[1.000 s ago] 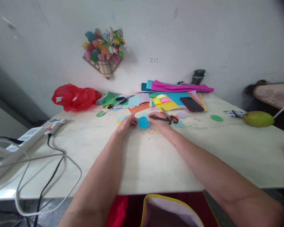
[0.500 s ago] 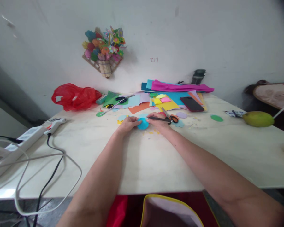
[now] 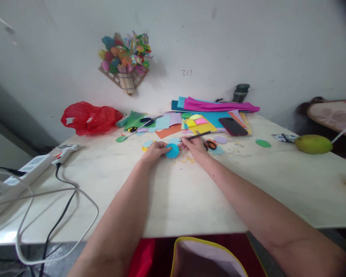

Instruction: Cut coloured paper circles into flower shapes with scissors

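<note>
Pinched at its left edge by my left hand [image 3: 155,151] is a round blue paper disc [image 3: 172,151], just above the table. My right hand [image 3: 194,147] grips a slim black pen [image 3: 200,135], its rear end pointing up to the right and its tip close to the disc's right side. Black-handled scissors [image 3: 211,145] with orange inside the loops lie right behind my right hand, partly covered by it. Small yellow paper scraps [image 3: 187,159] are scattered beneath my hands. A light blue cut shape [image 3: 218,150] rests beside the scissors.
Coloured paper sheets [image 3: 168,133], a dark phone [image 3: 233,126] and a second pair of scissors [image 3: 150,120] lie at the back. A red plastic bag [image 3: 89,117] sits back left. Power strips [image 3: 31,173] with loose cables occupy the left; a green mango-like fruit [image 3: 313,144] lies right.
The pen has swung from nearly level, rear end low to the right, to rear end raised. My right hand has turned and drawn slightly away from the disc, which stays in my left hand.
</note>
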A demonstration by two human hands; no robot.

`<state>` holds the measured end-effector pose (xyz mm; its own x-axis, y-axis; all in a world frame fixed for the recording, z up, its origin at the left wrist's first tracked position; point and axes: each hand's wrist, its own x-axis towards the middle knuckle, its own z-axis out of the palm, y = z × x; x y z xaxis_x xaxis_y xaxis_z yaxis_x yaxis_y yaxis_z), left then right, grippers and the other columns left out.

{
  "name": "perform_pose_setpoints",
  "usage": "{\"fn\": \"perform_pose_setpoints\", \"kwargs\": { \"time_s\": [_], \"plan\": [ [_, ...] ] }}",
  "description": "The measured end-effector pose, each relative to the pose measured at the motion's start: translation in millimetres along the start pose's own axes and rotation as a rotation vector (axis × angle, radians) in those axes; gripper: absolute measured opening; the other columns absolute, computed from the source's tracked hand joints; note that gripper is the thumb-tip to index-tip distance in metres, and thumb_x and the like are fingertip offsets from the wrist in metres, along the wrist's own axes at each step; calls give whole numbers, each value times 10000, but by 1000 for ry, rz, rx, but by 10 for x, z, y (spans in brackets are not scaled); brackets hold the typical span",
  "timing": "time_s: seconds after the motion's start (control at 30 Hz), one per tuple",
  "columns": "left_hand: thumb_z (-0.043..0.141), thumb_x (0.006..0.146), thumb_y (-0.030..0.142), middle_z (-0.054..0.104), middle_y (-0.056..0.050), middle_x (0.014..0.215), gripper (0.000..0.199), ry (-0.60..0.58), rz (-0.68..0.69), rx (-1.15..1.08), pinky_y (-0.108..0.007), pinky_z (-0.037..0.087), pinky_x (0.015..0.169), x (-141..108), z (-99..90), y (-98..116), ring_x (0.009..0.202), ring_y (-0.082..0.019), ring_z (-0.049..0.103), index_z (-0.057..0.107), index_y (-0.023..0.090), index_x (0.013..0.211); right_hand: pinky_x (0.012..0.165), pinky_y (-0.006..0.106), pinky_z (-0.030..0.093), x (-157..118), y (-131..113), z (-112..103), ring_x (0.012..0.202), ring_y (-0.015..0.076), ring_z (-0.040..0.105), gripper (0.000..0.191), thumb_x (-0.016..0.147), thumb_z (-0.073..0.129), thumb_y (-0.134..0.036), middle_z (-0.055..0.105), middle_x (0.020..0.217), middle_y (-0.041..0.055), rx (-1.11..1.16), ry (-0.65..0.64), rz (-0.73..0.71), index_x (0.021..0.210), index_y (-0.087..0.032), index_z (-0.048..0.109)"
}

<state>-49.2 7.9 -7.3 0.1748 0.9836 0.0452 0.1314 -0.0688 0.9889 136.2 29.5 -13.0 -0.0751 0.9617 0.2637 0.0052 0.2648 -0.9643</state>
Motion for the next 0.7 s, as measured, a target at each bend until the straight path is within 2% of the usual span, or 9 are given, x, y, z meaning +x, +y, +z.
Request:
{"fn": "perform_pose_setpoints", "kwargs": {
  "time_s": [0.13,0.3,0.53,0.7],
  "plan": [
    [766,530,439,633,-24,636,372,8,0,3,-270,426,608,0,-3,-3,569,-125,547,644,128,696,522,240,441,-5,-33,2,579,144,612,410,699,594,-524,693,705,86,-32,42,-15,770,-129,677],
    [748,543,454,622,-26,614,360,21,9,47,-265,413,592,-7,-13,8,570,-131,537,654,132,672,517,236,430,-18,-68,-3,584,147,608,433,691,596,-545,672,635,64,5,24,-9,768,-129,690],
    [709,590,483,610,-25,598,362,51,50,36,-254,389,558,-12,-29,1,558,-127,525,652,129,644,559,252,426,-28,-45,-29,675,172,623,390,638,659,-503,681,688,70,33,-124,85,726,-126,708],
    [725,565,484,612,-36,579,371,41,49,19,-264,403,555,-28,-15,25,567,-144,548,647,126,624,622,276,435,-25,-15,-20,643,155,593,368,598,698,-479,668,640,62,-1,-150,101,666,-119,708]
  ]
}}
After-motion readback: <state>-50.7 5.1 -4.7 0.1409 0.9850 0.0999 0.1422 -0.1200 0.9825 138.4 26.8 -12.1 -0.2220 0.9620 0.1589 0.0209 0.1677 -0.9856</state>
